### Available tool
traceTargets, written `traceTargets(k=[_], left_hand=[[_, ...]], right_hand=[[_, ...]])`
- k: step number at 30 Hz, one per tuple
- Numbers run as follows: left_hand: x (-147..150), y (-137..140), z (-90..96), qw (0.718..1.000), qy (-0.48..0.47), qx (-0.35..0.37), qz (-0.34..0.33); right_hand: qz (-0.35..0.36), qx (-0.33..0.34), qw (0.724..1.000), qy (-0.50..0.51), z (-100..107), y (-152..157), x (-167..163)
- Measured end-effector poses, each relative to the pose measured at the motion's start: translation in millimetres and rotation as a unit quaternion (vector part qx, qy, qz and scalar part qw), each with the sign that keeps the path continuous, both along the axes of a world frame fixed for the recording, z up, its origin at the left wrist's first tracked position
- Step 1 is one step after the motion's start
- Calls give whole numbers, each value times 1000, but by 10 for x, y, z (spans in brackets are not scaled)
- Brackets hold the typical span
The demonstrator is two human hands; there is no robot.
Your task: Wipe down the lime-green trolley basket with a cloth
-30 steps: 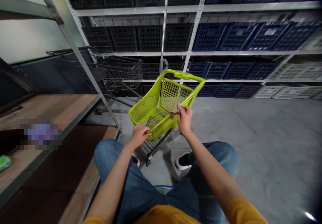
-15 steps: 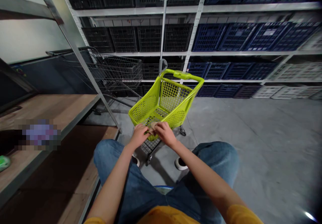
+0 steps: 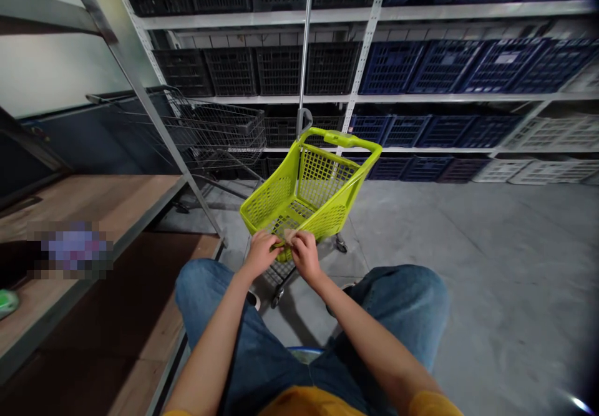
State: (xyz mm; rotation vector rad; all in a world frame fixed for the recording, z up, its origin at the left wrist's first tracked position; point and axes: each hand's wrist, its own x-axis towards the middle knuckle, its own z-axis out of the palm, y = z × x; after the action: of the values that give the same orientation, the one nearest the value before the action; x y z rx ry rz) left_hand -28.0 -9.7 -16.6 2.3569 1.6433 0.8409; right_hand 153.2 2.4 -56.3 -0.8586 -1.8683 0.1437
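Observation:
In front of me stands a lime-green plastic shopping cart (image 3: 322, 216), its near end just beyond my knees. My left hand (image 3: 262, 254) is closed in a pinch in front of the cart's near end; whatever is between its fingertips is too small to name. Close beside it, my right hand (image 3: 306, 255) pinches a small, thin beige piece (image 3: 289, 236). That piece is partly hidden by the fingers, and its kind does not show. Both hands are above the floor between my knees, the fingertips a short gap apart. Whether they touch the cart's rim I cannot tell.
To my left is a metal-framed wooden shelf (image 3: 93, 191) with a blurred purple item (image 3: 77, 246) and a green-and-white object (image 3: 8, 302). A grey wire cart (image 3: 224, 126) stands behind. Black crates (image 3: 231, 72) and blue crates (image 3: 393, 67) fill the racks. A pole (image 3: 305, 54) rises behind the green cart.
My right hand has shifted slightly down and turned more upright, still holding the beige piece. My left hand has barely moved. My right knee has moved slightly outward, and that shoe is now mostly hidden.

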Motion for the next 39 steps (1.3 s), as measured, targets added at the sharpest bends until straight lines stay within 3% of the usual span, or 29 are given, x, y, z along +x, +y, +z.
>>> traceTargets(k=[4,7,10,13,16,19,20,23,26,28,32,34,39], left_hand=[[-55,1,17,1000,2,2,-1],[-63,14,32,1000,7,-4,1],[-43,30,25,1000,19,-11,10],[-38,41,16,999,36,-10,28],[-93,41,35,998,53,-4,34],[-174,38,73,997,72,-13,29],[-191,37,83,996,79,-18,26],[-185,35,92,995,93,-24,19],[-123,29,76,995,96,-21,27],[-94,22,66,995,94,-14,37],[-115,16,70,995,93,-7,40],[-134,19,75,995,88,-6,36],[-104,21,56,997,63,-6,32]], right_hand=[[19,-22,1000,4,4,288,315],[-97,-86,986,101,70,636,604],[-165,-138,964,158,52,659,549],[-121,-137,972,146,-124,297,168],[-23,-124,990,68,-307,-18,-100],[30,-108,994,2,-277,132,80],[17,-111,994,3,-219,280,212],[-120,-152,977,92,-22,731,548],[-198,-174,952,153,-10,760,464],[-164,-154,964,143,-149,495,199],[19,-96,995,36,-397,-2,-168],[34,-91,995,26,-322,64,-77],[-127,-116,968,182,113,736,434]])
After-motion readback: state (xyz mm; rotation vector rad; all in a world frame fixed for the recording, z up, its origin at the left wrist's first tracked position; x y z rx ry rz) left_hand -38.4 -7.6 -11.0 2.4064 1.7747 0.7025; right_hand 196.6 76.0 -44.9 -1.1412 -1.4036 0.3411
